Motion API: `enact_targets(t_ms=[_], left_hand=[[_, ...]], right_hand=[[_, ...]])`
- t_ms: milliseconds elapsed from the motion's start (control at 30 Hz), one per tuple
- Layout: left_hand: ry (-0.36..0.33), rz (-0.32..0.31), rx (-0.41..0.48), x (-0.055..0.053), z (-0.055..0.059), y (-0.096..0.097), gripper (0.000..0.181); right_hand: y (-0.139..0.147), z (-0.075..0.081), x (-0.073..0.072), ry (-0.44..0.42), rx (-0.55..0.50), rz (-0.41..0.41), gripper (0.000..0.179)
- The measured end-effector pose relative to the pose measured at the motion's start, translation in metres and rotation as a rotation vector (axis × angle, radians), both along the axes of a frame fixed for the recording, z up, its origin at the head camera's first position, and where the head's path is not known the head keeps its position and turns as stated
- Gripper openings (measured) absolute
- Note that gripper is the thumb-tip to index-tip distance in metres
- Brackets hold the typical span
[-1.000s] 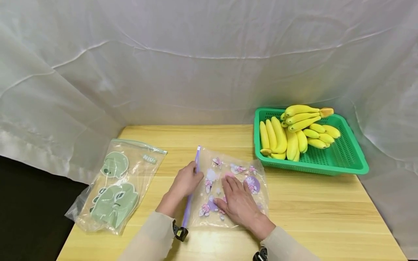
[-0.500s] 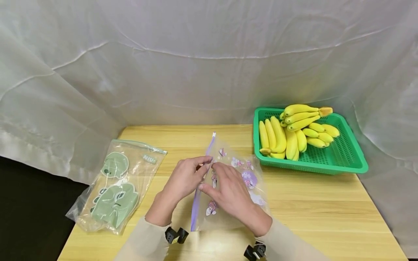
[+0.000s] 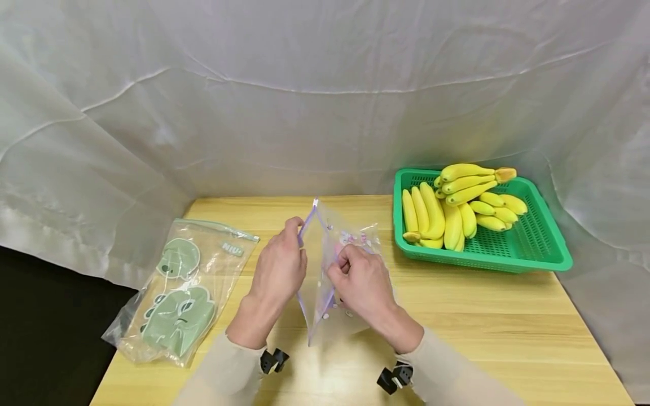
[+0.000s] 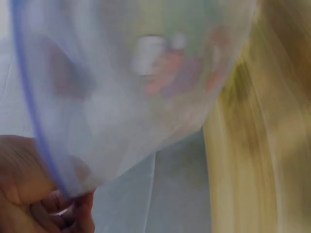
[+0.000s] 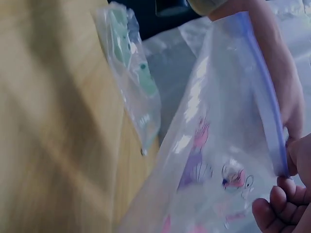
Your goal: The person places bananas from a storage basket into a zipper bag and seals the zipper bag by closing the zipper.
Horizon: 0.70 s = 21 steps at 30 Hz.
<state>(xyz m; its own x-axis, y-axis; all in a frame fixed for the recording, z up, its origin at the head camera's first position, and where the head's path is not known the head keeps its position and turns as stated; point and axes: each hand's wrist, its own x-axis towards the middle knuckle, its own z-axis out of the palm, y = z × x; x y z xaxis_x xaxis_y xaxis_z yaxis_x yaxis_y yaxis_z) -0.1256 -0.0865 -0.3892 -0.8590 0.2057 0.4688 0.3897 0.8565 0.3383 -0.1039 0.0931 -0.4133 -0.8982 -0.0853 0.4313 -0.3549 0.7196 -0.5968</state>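
A clear zip bag with purple edging and pink and purple cartoon prints (image 3: pixel 358 239) is held up over the wooden table (image 3: pixel 457 338). Its mouth is spread apart, and a white slider (image 3: pixel 315 203) sits at the far end of the zip. My left hand (image 3: pixel 276 265) grips the left lip. The opposite lip is pinched by my right hand (image 3: pixel 365 285), fingers curled. In the right wrist view, the purple strip of the bag (image 5: pixel 228 107) runs down to the thumb and fingers of the right hand (image 5: pixel 286 199).
To the left lies another clear zip bag (image 3: pixel 183 293) with green cartoon prints, flat on the table. At the back right a green basket (image 3: pixel 545 237) holds several bunches of bananas (image 3: pixel 431 214). A grey cloth (image 3: pixel 304 124) hangs behind the table.
The purple-edged bag lay flat under my right hand; it has been raised and its mouth pulled apart. My right hand went from pressing on it to pinching its lip.
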Motion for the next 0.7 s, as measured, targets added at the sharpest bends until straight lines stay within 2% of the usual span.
enact_targets(t_ms=[100,167,233,300,367,433,567,633,700], left_hand=[[0.060,0.064,-0.043,-0.007,0.003,-0.011,0.037],[0.042,0.132,-0.037,-0.012,0.010,-0.020,0.031],[-0.016,0.216,-0.022,-0.015,0.020,-0.027,0.020],[-0.106,0.293,0.008,-0.018,0.034,-0.031,0.014],[-0.200,0.315,0.042,-0.018,0.050,-0.029,0.019],[-0.271,0.287,0.087,-0.016,0.063,-0.021,0.024],[-0.356,0.138,0.118,-0.009,0.077,0.000,0.017],[-0.346,0.081,0.085,-0.005,0.078,0.008,0.014],[-0.292,0.068,0.043,0.000,0.080,0.012,0.016]], right_hand=[[0.010,0.004,-0.007,0.058,0.018,-0.024,0.013],[0.016,0.008,-0.011,0.071,0.018,-0.061,0.011],[0.021,0.013,-0.014,0.083,0.008,-0.090,0.010],[0.022,0.019,-0.017,0.093,-0.019,-0.094,0.009],[0.021,0.026,-0.018,0.081,-0.060,-0.069,0.009],[0.017,0.032,-0.020,0.052,-0.111,-0.022,0.008],[0.006,0.042,-0.022,-0.010,-0.191,0.050,0.009],[0.001,0.046,-0.024,-0.024,-0.204,0.071,0.013],[-0.002,0.048,-0.025,-0.032,-0.195,0.078,0.020]])
